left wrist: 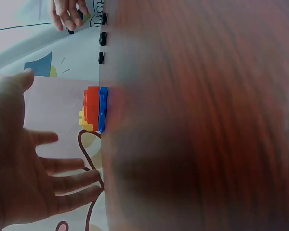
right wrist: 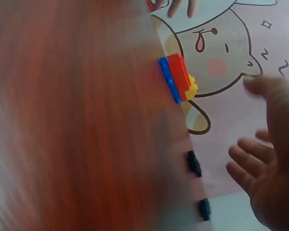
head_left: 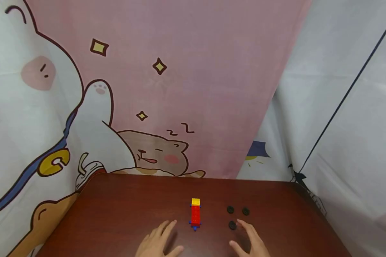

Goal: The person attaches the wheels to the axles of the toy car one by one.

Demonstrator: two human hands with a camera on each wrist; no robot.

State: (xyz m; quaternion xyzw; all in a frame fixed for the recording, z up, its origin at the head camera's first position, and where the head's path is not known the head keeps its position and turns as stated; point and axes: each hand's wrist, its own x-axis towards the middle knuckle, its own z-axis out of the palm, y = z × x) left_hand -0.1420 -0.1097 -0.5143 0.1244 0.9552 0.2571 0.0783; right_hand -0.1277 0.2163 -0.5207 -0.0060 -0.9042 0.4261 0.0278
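Observation:
A small toy-brick car body stands on the table, with red bricks, a yellow brick at its far end and a blue base. To its right lie three small black toy wheels, apart from one another. My left hand is held left of the car body, thumb and fingers spread, holding nothing. My right hand is beside the nearest wheel, its fingers extended with nothing between them. Whether the index fingertip touches that wheel is hard to tell. In the left wrist view the blue base rests on the tabletop.
The brown wooden table has its far edge against a pink cloth backdrop printed with cartoon animals. On the right hangs a white cloth crossed by a thin black line.

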